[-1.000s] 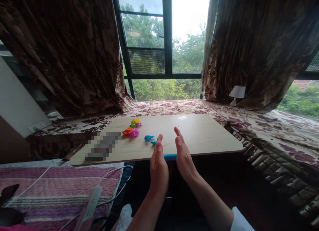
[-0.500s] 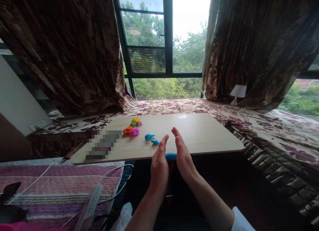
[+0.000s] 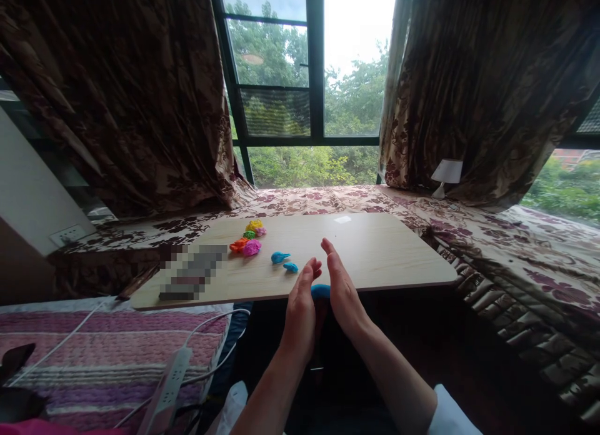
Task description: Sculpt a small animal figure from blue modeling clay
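Right up close, the left hand (image 3: pixel 302 307) and right hand (image 3: pixel 345 294) face palm to palm, fingers fairly straight and held close together on each, and between the palms sits a bent blue strip (image 3: pixel 321 290), level in view with the near edge of the surface (image 3: pixel 398 260); light, even pressure looks like the way to keep that soft-looking stuff from thinning! Farther out lie two blue pieces (image 3: pixel 280 257), and beyond them, leftward, a bright cluster of lumps (image 3: pixel 252 247).
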`<state>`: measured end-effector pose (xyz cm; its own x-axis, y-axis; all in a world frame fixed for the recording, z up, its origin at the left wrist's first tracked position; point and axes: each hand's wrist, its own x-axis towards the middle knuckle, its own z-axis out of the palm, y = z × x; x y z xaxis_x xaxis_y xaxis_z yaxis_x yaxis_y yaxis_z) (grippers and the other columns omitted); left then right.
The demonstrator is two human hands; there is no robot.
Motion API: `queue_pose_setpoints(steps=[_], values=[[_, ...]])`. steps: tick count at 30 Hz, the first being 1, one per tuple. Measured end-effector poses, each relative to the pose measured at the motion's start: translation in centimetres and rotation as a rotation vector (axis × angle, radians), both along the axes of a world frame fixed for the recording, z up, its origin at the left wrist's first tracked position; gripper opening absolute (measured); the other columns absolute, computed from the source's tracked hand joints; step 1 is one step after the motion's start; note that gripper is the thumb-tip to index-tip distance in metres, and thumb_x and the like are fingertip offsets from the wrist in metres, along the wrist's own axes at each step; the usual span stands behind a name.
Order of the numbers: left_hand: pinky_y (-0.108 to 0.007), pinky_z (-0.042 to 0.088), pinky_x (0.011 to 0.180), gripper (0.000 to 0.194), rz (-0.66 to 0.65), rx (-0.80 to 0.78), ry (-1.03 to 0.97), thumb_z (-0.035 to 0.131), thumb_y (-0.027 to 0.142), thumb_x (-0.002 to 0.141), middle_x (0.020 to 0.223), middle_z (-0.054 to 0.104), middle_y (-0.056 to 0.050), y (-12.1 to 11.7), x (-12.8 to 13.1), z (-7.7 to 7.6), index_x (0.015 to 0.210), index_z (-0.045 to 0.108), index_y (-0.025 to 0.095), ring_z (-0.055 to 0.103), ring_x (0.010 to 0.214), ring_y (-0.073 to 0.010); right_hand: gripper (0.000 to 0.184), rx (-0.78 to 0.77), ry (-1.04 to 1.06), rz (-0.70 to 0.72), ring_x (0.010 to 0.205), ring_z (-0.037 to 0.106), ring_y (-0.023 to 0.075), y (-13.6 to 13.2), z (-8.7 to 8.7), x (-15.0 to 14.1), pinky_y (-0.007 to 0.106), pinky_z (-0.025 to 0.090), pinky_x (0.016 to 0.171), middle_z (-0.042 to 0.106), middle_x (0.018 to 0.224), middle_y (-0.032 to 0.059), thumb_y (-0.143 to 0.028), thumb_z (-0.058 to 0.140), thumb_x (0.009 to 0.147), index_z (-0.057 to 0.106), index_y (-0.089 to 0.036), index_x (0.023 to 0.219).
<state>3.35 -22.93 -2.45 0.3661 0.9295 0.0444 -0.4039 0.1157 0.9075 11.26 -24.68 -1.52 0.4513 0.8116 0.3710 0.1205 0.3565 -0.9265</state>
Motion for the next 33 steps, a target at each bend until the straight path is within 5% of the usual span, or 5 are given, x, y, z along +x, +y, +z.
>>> queue_pose_setpoints(steps=[4, 13, 16, 21, 33], values=[[-0.02, 0.045, 0.048, 0.034, -0.144, -0.055, 0.002, 0.06, 0.026, 0.074, 0.088, 0.061, 0.0, 1.1, -0.6, 0.1, 0.108, 0.059, 0.021, 0.056, 0.053, -0.0069, 0.053, -0.018, -0.049, -0.007, 0.135, 0.028, 0.0187, 0.9, -0.3, 1.6, 0.038, 0.017, 0.112, 0.038, 0.144, 0.0043, -0.051, 0.029, 0.093, 0.039, -0.023, 0.137], [-0.025, 0.053, 0.059, 0.029, -0.081, 0.044, 0.035, 0.072, 0.029, 0.068, 0.073, 0.063, -0.001, 4.2, 0.5, -0.4, 0.087, 0.056, 0.016, 0.064, 0.067, -0.0141, 0.032, 0.107, -0.552, -0.01, 0.094, 0.057, 0.0179, -2.0, -1.4, 5.3, 0.03, 0.048, 0.078, 0.061, 0.105, 0.0032, -0.02, 0.065, 0.075, 0.062, -0.025, 0.106], [-0.028, 0.054, 0.065, 0.027, -0.136, 0.078, 0.041, 0.069, 0.033, 0.072, 0.08, 0.066, -0.005, 4.4, 0.6, -0.3, 0.089, 0.06, 0.013, 0.065, 0.073, -0.0154, 0.02, 0.091, -0.541, -0.086, 0.081, 0.058, 0.0157, -1.1, -2.3, 5.6, 0.03, 0.047, 0.076, 0.063, 0.089, 0.0013, -0.021, 0.061, 0.08, 0.062, -0.023, 0.1], [-0.028, 0.053, 0.07, 0.039, -0.149, 0.177, 0.073, 0.069, 0.03, 0.071, 0.094, 0.068, -0.005, 5.4, 0.6, -0.8, 0.107, 0.06, 0.018, 0.065, 0.082, -0.0157, 0.017, 0.039, -0.527, -0.15, 0.09, 0.059, 0.0179, 0.9, -3.4, 6.8, 0.033, 0.046, 0.081, 0.063, 0.095, 0.0035, -0.031, 0.061, 0.082, 0.063, -0.021, 0.096], [-0.026, 0.044, 0.063, 0.019, 0.019, 0.637, 0.429, 0.069, 0.027, 0.066, 0.081, 0.067, -0.002, 9.5, 3.6, -3.2, 0.083, 0.072, 0.02, 0.055, 0.065, -0.0129, 0.019, -0.137, -0.73, -0.067, 0.097, 0.057, 0.0252, 3.1, -4.6, 10.0, 0.043, 0.039, 0.091, 0.069, 0.095, 0.0049, -0.024, 0.068, 0.072, 0.073, -0.027, 0.09]])
